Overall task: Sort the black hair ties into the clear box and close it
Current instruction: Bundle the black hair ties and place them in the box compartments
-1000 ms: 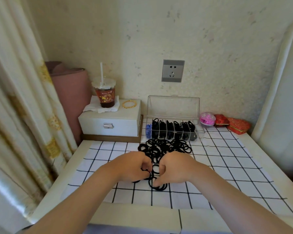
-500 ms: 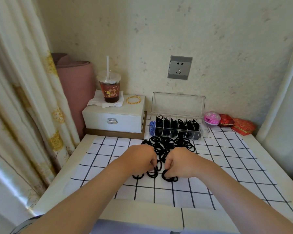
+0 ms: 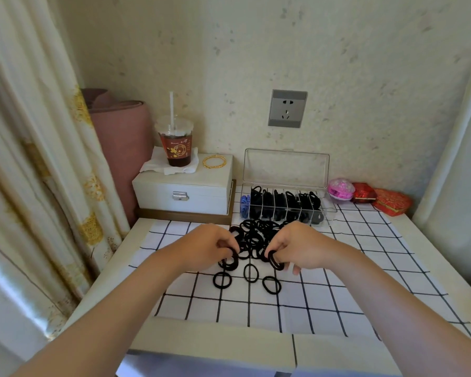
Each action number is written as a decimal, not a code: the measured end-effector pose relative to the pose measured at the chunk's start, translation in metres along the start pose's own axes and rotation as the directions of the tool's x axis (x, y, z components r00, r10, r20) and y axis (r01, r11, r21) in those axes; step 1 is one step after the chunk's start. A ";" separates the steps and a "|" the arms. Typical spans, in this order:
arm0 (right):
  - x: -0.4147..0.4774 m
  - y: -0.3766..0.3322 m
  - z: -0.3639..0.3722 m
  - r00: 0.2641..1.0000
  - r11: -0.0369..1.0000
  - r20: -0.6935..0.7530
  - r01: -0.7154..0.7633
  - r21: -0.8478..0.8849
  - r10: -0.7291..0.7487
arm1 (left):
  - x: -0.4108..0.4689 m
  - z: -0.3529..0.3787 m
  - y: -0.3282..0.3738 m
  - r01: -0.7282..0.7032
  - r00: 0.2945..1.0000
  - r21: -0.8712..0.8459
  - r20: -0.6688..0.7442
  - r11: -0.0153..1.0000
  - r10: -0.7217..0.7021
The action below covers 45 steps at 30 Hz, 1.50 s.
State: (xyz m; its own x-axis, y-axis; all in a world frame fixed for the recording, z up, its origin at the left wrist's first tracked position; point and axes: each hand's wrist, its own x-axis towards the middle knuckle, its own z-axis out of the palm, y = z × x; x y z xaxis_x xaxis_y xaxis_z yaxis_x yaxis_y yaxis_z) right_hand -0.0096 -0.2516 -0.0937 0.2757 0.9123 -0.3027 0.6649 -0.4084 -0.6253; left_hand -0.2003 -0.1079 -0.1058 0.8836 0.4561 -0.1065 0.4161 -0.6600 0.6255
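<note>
Lying nearest on the grid-checked cloth (image 3: pixel 283 302) are three loose ties (image 3: pixel 222 280), soft black fabric ovals. Just beyond them the left hand (image 3: pixel 204 248) curls its fingers round a bunch (image 3: pixel 230 262) of ties, and the right hand (image 3: pixel 297 246) pinches a second bunch (image 3: pixel 275 262). Between and behind the hands spreads the pile (image 3: pixel 253 235) of tangled black loops. Farther back stands the box (image 3: pixel 286 170): clear hard plastic, rectangular, lid upright, its slim compartments packed with ties.
</note>
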 end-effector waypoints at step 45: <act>0.018 -0.022 0.012 0.980 0.905 -0.147 0.057 -0.421 -0.131 | 0.019 0.010 -0.028 0.182 0.973 0.220 -0.180 0.958 -0.143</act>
State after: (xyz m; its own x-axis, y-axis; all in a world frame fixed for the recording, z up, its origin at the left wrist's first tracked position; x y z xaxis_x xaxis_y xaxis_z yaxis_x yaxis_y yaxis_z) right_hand -0.0274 -0.2262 -0.0945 0.2855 0.9521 -0.1092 0.9102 -0.3051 -0.2802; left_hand -0.1929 -0.0865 -0.1327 0.7616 0.6458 -0.0536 0.6066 -0.6813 0.4098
